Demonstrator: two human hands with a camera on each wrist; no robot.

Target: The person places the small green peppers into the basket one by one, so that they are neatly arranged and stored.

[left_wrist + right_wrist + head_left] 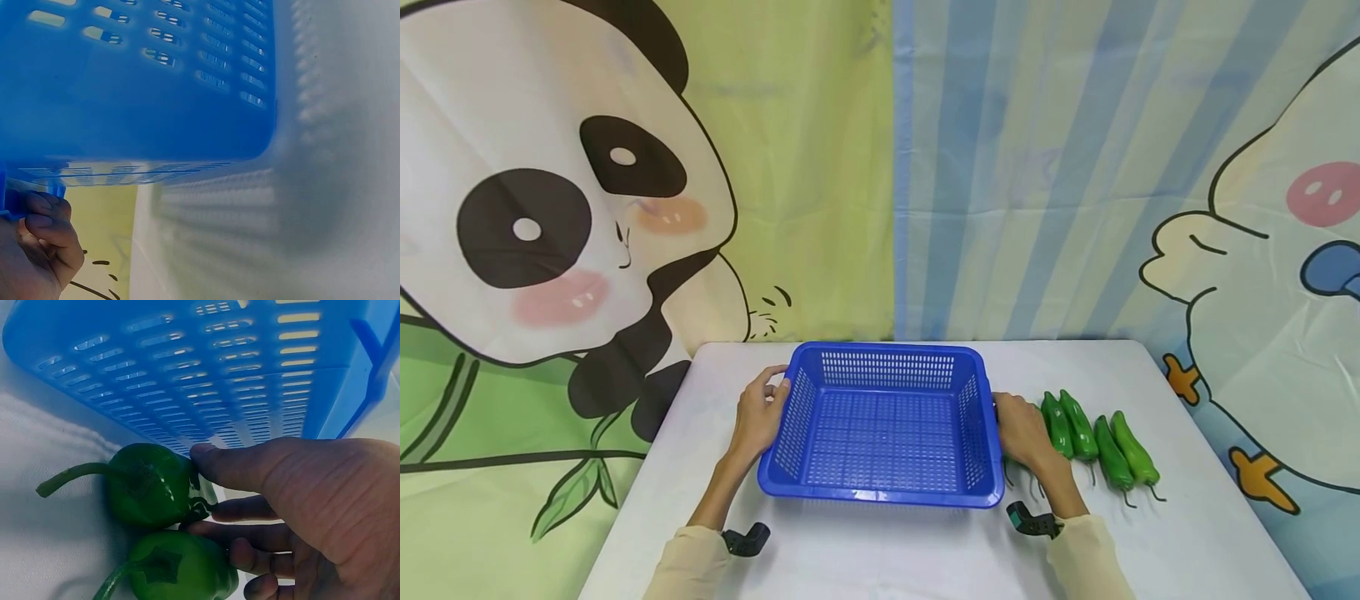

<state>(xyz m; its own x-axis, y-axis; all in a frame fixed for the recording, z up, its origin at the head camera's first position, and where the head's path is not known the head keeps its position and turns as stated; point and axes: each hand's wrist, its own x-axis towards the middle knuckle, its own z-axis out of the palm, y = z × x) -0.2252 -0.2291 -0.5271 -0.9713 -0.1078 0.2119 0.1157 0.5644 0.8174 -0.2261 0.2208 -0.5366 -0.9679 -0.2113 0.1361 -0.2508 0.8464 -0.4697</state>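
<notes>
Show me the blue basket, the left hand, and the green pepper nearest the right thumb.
Blue basket (pixel 883 437): head view, on its mesh floor.
Left hand (pixel 759 419): head view, near its middle.
Green pepper (pixel 154 489): right wrist view, on its body beside the stem.

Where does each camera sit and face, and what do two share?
Head: on the head, facing forward and down at the blue basket and green peppers; left hand, right hand and sleeves show.
Left wrist: worn there, facing the blue basket's outside; left hand shows.
Right wrist: worn there, facing blue basket and two green peppers; right hand shows.
Both wrist views share the blue basket.
</notes>
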